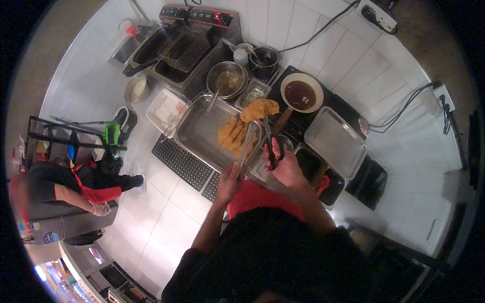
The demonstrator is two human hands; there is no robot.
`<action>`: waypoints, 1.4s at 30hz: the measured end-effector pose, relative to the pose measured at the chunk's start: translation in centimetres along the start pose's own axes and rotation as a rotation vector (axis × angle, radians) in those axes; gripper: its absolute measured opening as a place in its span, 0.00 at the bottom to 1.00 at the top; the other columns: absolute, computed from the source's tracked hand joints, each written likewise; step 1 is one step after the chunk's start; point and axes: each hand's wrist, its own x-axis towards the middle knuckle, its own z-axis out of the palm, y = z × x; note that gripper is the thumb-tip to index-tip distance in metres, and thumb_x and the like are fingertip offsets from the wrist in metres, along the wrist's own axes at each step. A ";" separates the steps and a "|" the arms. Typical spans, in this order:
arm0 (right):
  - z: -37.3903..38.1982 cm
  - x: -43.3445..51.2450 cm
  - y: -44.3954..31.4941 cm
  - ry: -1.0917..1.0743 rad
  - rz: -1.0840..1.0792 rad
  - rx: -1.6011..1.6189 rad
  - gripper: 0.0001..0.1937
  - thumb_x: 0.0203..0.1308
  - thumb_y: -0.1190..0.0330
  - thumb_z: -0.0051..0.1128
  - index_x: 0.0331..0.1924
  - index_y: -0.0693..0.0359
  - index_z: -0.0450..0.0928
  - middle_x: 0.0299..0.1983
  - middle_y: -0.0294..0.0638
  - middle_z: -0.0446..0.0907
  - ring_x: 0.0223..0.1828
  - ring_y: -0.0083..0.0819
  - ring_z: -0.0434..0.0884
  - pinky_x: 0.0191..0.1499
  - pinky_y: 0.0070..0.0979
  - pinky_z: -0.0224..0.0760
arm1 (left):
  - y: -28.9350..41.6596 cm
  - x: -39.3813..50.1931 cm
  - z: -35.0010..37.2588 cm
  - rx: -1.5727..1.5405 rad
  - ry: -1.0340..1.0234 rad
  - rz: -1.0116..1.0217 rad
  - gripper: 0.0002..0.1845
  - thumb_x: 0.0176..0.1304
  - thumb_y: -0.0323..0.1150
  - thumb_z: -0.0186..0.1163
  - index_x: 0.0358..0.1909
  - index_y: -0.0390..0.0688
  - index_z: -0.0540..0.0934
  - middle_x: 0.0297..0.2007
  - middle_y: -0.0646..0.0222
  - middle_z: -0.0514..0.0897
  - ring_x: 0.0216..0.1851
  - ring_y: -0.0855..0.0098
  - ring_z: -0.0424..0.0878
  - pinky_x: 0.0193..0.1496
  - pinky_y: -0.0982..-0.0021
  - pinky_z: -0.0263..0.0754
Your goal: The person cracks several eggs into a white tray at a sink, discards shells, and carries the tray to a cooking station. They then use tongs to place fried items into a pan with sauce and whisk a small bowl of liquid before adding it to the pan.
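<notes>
My left hand [229,183] is closed on metal tongs [248,141], whose far end reaches up to the breaded fried pieces. Kitchen scissors [273,151] with black handles are in my right hand [287,169], their blades pointing up at a golden fried cutlet [260,110]. The cutlet is above the right side of a steel tray [195,125]; whether tongs or blades bear it, I cannot tell. More fried cutlets [232,135] lie on the tray's mesh rack, below it.
Behind the tray stand a deep fryer [182,49], a strainer over a bowl [227,79] and a pan of brown broth [301,94]. An empty-looking metal tray [335,142] is at right, a tub of white powder [165,111] at left. A co-worker [72,185] stands far left.
</notes>
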 end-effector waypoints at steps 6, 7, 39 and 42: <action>-0.9 0.1 -0.1 -0.012 -0.233 -0.043 0.17 0.72 0.51 0.55 0.54 0.53 0.77 0.40 0.33 0.78 0.35 0.28 0.77 0.42 0.32 0.72 | 2.2 3.9 5.6 -0.139 -0.147 0.082 0.20 0.80 0.52 0.48 0.42 0.46 0.76 0.19 0.79 0.68 0.16 0.83 0.63 0.17 0.77 0.56; -1.2 0.2 -0.3 -0.003 -0.249 -0.115 0.17 0.73 0.51 0.54 0.53 0.52 0.77 0.40 0.33 0.78 0.35 0.28 0.77 0.42 0.32 0.72 | 2.5 4.5 6.2 -0.163 -0.175 0.086 0.19 0.80 0.52 0.48 0.42 0.46 0.75 0.19 0.79 0.67 0.15 0.83 0.63 0.17 0.77 0.56; -5.5 8.7 -9.4 0.318 -0.358 0.400 0.26 0.57 0.35 0.64 0.28 0.48 0.73 0.23 0.29 0.75 0.22 0.30 0.73 0.31 0.34 0.67 | 12.5 29.4 14.1 0.433 -0.345 0.169 0.18 0.76 0.45 0.59 0.36 0.39 0.83 0.17 0.80 0.70 0.14 0.83 0.63 0.14 0.76 0.55; -5.6 9.4 -10.0 0.345 -0.383 0.425 0.26 0.58 0.35 0.63 0.31 0.49 0.73 0.23 0.29 0.74 0.21 0.29 0.73 0.30 0.33 0.65 | 12.1 30.2 14.1 0.429 -0.373 0.131 0.19 0.75 0.46 0.60 0.36 0.40 0.83 0.18 0.80 0.69 0.14 0.83 0.62 0.15 0.76 0.54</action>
